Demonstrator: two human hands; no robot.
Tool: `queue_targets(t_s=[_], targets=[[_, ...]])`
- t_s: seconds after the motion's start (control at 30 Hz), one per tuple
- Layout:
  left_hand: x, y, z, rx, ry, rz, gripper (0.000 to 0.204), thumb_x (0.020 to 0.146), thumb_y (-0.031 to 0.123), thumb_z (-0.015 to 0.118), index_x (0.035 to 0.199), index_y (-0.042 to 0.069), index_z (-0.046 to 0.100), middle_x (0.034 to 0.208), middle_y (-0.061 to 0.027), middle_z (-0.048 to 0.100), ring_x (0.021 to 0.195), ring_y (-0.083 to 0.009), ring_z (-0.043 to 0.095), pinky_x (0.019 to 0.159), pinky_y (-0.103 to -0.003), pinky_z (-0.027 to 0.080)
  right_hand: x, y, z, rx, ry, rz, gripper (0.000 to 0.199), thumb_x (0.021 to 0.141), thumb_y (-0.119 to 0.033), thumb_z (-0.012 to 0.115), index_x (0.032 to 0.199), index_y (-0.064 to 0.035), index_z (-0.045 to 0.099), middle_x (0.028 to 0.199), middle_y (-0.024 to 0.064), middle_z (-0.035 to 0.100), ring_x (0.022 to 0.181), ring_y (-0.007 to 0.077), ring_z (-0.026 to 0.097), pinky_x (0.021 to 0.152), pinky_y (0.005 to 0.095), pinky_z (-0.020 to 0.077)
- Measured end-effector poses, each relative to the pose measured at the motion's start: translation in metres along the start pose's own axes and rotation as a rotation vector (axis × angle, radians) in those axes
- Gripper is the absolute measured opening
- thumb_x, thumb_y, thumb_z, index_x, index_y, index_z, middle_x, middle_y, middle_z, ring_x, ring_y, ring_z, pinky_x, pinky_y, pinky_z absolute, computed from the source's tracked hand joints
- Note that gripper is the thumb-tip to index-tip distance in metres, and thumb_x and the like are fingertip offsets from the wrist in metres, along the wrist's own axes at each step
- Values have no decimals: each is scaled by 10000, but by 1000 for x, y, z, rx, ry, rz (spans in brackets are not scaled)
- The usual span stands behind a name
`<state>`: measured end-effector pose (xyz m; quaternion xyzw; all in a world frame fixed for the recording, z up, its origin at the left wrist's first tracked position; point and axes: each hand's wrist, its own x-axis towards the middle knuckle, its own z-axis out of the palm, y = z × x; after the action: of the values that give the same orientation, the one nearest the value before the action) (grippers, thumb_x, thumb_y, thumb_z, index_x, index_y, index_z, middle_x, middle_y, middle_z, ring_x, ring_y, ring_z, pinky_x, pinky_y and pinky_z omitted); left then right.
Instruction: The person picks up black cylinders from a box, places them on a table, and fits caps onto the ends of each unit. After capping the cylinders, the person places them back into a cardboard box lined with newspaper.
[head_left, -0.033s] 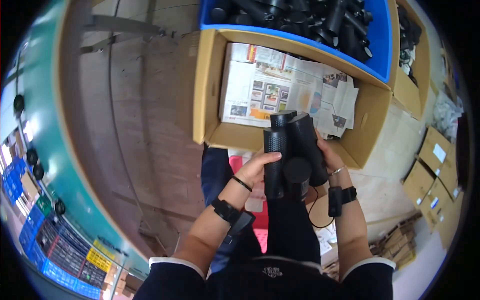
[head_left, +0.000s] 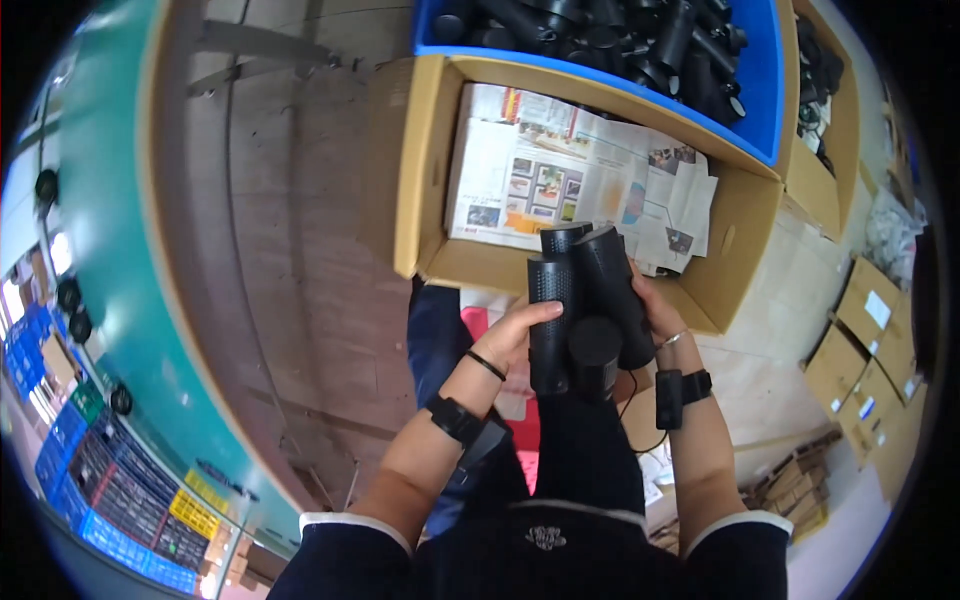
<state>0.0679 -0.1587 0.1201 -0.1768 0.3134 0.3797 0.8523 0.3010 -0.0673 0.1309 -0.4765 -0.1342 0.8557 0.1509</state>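
Observation:
Between my two hands is a bunch of several black cylinders [head_left: 611, 285], held over the near edge of an open cardboard box [head_left: 432, 150]. They have rounded ends, and at least one has a dotted, textured side. My left hand [head_left: 522, 327] grips the bunch from the left, its thumb lying across the textured cylinder. From the right, my right hand [head_left: 657, 308] wraps round the bunch, with its fingers partly hidden behind. Printed newspaper sheets [head_left: 590, 170] cover much of the inside of the box. What lies beneath them is mostly hidden.
A blue bin [head_left: 600, 70] full of similar black cylinders adjoins the box's far side. Another carton [head_left: 815, 185] with dark parts stands at the far right. A green table [head_left: 110, 200] runs along the left. Stacked cartons [head_left: 840, 365] stand on the right.
The view has shifted slightly, so the green table and the box's left side appear a little farther right. My hands keep their hold on the black cylinders.

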Motion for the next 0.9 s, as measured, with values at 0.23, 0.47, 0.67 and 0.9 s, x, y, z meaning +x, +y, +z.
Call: queue_targets(t_s=[0.23,0.47,0.67,0.9], targets=[[-75,-15,-6,-105,-20,178,487,821,191,688,1239,1,527,1088,-136,659,965,-260,667,871,-398,551,-13,21,72,-100,2,32,804,911,-349,611,1524,-98,155,1519,65,303,1343,187,361,1096,320,324],[-95,-20,-22,-156,-4,375,552,792,213,719,1262,7,513,1111,-115,648,972,-232,658,865,-363,550,3,32,87,-220,-218,-70,1010,772,-381,756,1528,-104,146,1535,48,277,1380,190,298,1131,312,239],[-70,17,-29,-101,20,369,527,812,219,706,1250,-13,525,1110,-121,653,973,-231,659,874,-358,544,43,25,79,-288,-152,-19,1021,757,-236,776,1531,-101,125,1512,75,299,1340,219,345,1101,296,282],[-1,80,-25,-74,-2,243,445,863,282,672,1186,-6,571,1068,-141,670,942,-258,665,864,-406,544,107,-26,66,-249,-133,7,961,800,-411,745,1522,-128,175,1477,56,355,1306,197,389,1082,309,326]])
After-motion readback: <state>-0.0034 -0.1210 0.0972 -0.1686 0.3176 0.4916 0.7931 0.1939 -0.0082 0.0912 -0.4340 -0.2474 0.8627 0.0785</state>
